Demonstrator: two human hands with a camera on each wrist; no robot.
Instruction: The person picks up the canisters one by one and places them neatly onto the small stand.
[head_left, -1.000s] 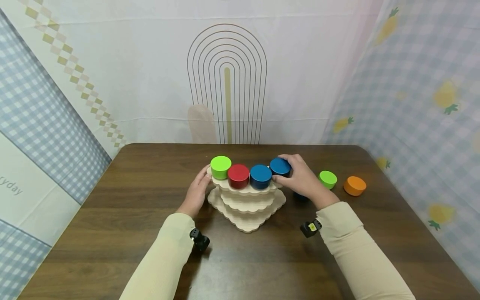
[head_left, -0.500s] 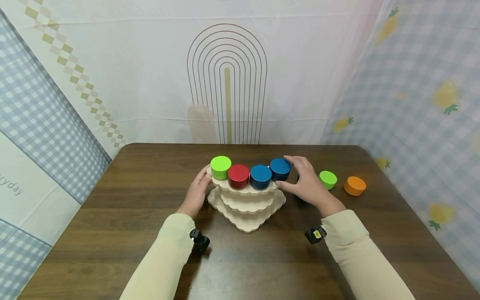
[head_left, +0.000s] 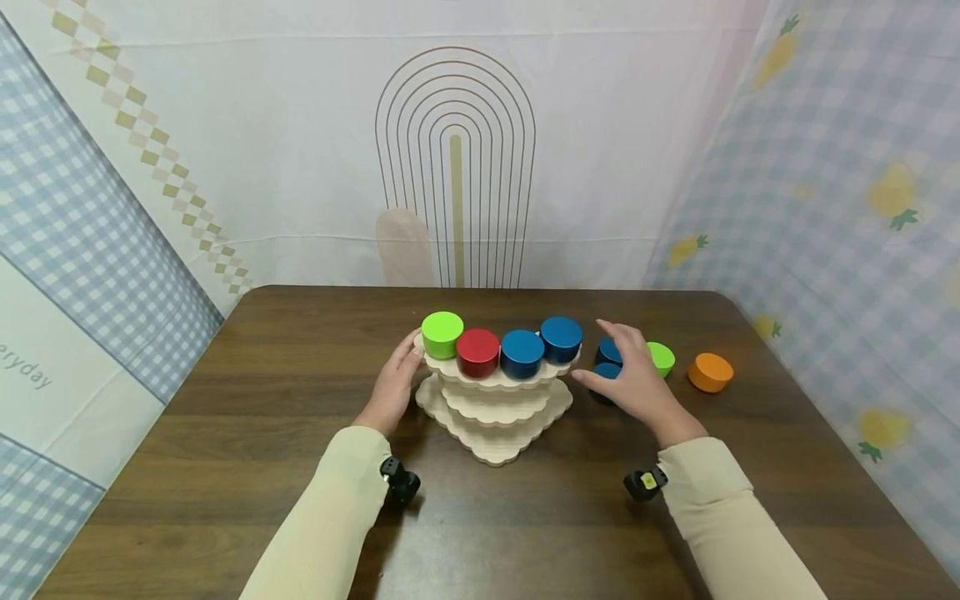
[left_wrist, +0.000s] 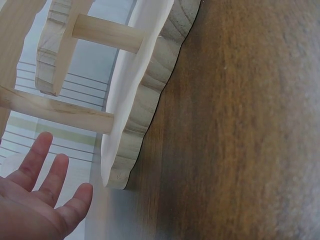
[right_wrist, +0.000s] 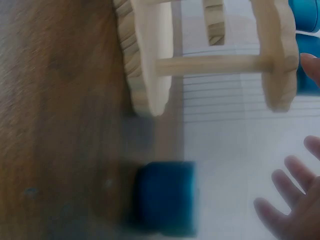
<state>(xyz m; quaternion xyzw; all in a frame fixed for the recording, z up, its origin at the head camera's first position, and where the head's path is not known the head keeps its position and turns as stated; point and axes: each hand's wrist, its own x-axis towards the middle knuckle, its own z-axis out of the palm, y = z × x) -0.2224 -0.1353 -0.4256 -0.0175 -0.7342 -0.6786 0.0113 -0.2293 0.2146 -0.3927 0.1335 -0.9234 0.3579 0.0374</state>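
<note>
A tiered wooden stand (head_left: 498,408) with scalloped edges stands on the table, its shelves joined by round posts. Along the top shelf sit a green cylinder (head_left: 442,335), a red cylinder (head_left: 477,353) and two blue cylinders (head_left: 561,339). My left hand (head_left: 392,382) holds the top shelf's left corner between thumb and index finger; its other fingers (left_wrist: 47,192) spread loosely below. Spread and holding nothing, my right hand (head_left: 637,379) is just right of the stand. Beyond its thumb and fingers, two more blue cylinders (head_left: 606,375) show on the table, partly hidden.
Behind my right hand is a second green cylinder (head_left: 662,358), partly covered. An orange cylinder (head_left: 710,372) sits farther right on the brown table (head_left: 300,400). A patterned cloth (head_left: 315,167) hangs beyond the table's far edge.
My right hand has let go of the rightmost blue cylinder on the top shelf and moved right, uncovering the two blue cylinders on the table. My left hand has stayed in place.
</note>
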